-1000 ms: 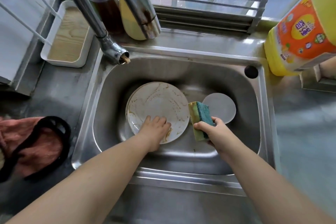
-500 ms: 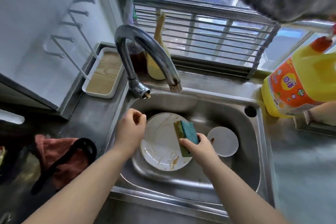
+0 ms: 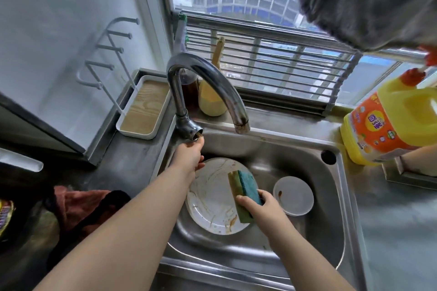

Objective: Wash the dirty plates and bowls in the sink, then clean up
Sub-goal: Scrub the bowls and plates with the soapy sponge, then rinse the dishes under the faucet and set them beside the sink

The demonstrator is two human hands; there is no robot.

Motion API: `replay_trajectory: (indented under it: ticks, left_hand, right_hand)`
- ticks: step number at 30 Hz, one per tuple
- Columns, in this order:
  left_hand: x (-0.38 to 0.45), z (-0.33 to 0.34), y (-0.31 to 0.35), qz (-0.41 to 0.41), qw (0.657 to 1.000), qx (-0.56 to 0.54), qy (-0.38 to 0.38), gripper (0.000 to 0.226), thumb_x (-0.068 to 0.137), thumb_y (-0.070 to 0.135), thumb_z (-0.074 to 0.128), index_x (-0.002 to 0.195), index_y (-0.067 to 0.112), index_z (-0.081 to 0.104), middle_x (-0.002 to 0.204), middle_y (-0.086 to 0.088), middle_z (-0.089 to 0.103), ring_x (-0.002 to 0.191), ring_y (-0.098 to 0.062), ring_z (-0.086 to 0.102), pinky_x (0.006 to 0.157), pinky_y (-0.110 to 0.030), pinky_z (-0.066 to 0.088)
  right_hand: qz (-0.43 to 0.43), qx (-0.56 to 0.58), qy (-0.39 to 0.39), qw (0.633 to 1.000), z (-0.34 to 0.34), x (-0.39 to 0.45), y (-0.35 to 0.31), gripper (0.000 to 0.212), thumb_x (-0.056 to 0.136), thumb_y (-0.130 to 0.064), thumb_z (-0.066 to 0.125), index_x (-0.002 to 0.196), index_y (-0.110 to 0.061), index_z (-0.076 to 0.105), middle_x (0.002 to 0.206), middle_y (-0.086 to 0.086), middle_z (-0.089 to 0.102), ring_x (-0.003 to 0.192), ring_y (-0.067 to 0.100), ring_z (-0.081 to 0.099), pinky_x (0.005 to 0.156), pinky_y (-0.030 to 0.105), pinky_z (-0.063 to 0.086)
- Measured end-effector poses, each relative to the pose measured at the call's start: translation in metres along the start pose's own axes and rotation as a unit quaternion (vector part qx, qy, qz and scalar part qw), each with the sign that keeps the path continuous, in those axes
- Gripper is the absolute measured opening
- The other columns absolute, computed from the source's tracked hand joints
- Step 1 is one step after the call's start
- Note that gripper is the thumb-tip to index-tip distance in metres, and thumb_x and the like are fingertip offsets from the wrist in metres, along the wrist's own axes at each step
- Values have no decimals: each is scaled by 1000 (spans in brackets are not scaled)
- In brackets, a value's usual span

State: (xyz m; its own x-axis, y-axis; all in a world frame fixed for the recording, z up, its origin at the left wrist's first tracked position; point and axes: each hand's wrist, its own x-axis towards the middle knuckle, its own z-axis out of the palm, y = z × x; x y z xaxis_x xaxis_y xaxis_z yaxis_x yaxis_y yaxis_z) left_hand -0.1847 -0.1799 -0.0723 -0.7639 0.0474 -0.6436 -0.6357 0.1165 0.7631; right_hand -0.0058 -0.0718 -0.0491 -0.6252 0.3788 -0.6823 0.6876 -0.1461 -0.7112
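We're reaching L hand [image 3: 189, 155] to tap base [image 3: 190, 129], grip unclear; R hand [image 3: 264, 207] gripping sponge [image 3: 243, 194] over dirty plate [image 3: 210, 205] in sink [image 3: 331, 196].

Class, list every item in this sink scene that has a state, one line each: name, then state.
plate: dirty, brown streaks, lying in sink
bowl: small brown stain, beside plate
faucet: no water running
sponge: held over plate
left hand: at faucet handle
right hand: gripping sponge
detergent bottle: upright on counter
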Motion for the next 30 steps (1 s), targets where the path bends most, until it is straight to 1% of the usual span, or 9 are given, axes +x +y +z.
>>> replay_trajectory:
  ticks: [2, 7, 11, 14, 20, 22, 24, 27, 30]
  left_hand:
    - [3, 3, 4, 10, 1000, -6, 6, 22, 94, 33, 58, 107, 15, 55, 89, 1, 54, 77, -14, 53, 69, -30, 50]
    - [19, 3, 13, -9, 1000, -11, 8, 26, 89, 25, 67, 107, 8, 59, 84, 0, 56, 70, -12, 52, 57, -27, 46]
    - [26, 2, 15, -8, 1000, 14, 19, 16, 87, 21, 69, 88, 9, 58, 76, -2, 55, 64, -12, 48, 58, -25, 42]
    - [28, 4, 14, 6, 1000, 3, 30, 21, 87, 13, 69, 73, 9, 54, 66, -3, 51, 56, -12, 43, 54, -23, 38]
    - [27, 4, 12, 22, 999, 5, 31, 19, 87, 10, 69, 74, 8, 55, 66, -4, 52, 56, -13, 44, 54, -23, 38]
    - [29, 4, 11, 27, 999, 18, 40, 14, 85, 12, 71, 80, 5, 60, 72, -7, 56, 63, -17, 49, 62, -27, 44]
    - [30, 3, 8, 31, 998, 34, 53, 16, 83, 15, 73, 87, 4, 63, 77, -9, 59, 71, -20, 53, 73, -33, 48]
    - [32, 2, 3, 43, 998, 37, 35, 16, 86, 13, 69, 75, 8, 59, 68, -6, 55, 60, -15, 48, 62, -28, 42]
    - [31, 0, 3, 55, 997, 57, 22, 13, 88, 18, 67, 89, 6, 61, 75, -4, 56, 64, -14, 49, 64, -26, 41]
  right_hand:
    - [-8, 1, 4, 1000, 0, -2, 5, 48, 80, -34, 74, 119, -20, 49, 108, -1, 61, 97, 14, 62, 79, 26, 54]
    - [-18, 24, 3, 1000, 0, -4, 7, 43, 80, -32, 74, 115, -23, 51, 106, -2, 63, 96, 14, 63, 85, 30, 54]
    - [-25, 21, 7, 999, 4, -1, 3, 44, 81, -31, 74, 116, -23, 49, 106, -3, 62, 96, 12, 62, 81, 26, 54]
    - [-25, 17, 10, 999, 5, 5, 0, 43, 82, -32, 72, 116, -23, 47, 106, -3, 60, 94, 11, 61, 70, 20, 50]
    - [-12, 12, 19, 1000, 1, 12, 0, 49, 81, -35, 73, 121, -21, 48, 107, -2, 61, 95, 13, 61, 72, 23, 52]
    - [-6, 11, 23, 1000, -3, 14, 3, 52, 81, -36, 73, 124, -19, 48, 108, -1, 61, 96, 14, 62, 77, 27, 55]
    - [-2, 19, 26, 999, -6, 13, 4, 51, 81, -35, 73, 123, -19, 48, 107, -1, 61, 95, 14, 62, 75, 25, 54]
    - [-4, 28, 26, 999, -12, 12, 6, 45, 82, -32, 73, 118, -22, 48, 105, -1, 61, 94, 13, 62, 69, 20, 51]
    - [1, 22, 27, 999, -16, 14, 9, 45, 82, -32, 73, 117, -22, 47, 106, 0, 61, 95, 14, 63, 73, 23, 53]
